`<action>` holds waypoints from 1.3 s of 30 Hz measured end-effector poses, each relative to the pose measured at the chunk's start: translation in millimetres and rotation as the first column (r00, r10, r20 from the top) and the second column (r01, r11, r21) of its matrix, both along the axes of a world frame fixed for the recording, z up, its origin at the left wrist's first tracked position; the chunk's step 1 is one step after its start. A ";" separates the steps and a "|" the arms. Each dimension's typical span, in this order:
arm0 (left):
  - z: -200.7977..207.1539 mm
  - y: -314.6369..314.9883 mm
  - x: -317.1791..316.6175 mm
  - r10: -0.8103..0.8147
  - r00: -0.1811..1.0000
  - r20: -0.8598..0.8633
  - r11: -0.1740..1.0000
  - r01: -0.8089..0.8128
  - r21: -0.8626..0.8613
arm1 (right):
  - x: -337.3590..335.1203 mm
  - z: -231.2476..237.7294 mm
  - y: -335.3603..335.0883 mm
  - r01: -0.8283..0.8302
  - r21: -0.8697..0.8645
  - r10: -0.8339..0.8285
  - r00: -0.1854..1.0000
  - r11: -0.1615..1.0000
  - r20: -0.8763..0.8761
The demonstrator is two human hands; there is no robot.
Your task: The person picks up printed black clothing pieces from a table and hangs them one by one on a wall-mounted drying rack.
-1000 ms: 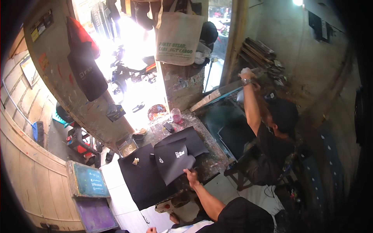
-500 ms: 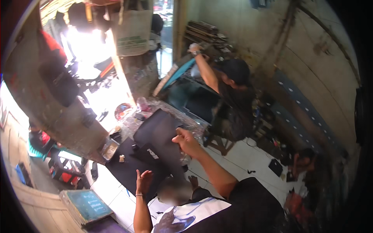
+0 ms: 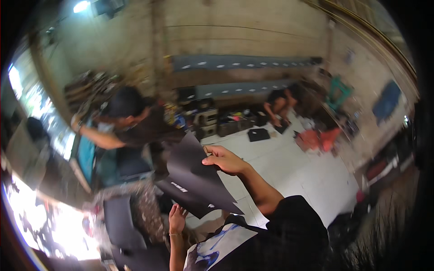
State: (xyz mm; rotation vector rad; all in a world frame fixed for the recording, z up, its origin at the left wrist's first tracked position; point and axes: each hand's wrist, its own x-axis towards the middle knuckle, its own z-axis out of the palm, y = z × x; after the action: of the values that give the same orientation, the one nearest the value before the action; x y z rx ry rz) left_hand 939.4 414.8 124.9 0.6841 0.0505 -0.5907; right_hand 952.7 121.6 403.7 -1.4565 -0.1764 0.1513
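A: In the head view, where is the dark sheet [image 3: 192, 174]?
B: Up in front of the person's chest, lifted off the bench [image 3: 151, 211] and bent in a soft curve.
A: And the hands?
B: The right hand [image 3: 227, 161] pinches its upper right edge, thumb on the face turned to us. The left hand [image 3: 177, 220] is just at the lower left edge, fingers pointing up — whether it grips or merely touches, I cannot tell.
A: Which way does the sheet run?
B: Its long edge slants from upper left to lower right, so the sheet lies left of the right hand and above the left — between the two. More black sheets [image 3: 118, 221] rest on the bench, lower left.
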 end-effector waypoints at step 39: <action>168.9 -601.2 468.6 -0.638 0.499 0.586 0.594 -0.164 0.787 | 156.2 -152.4 -666.4 0.758 -0.223 -0.790 0.585 0.613 -0.184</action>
State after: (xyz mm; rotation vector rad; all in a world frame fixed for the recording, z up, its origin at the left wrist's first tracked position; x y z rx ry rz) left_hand 1408.0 -186.4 293.8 1.8537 -0.8203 -0.4566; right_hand 1108.9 -544.9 251.4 -1.4948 0.7257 -0.3810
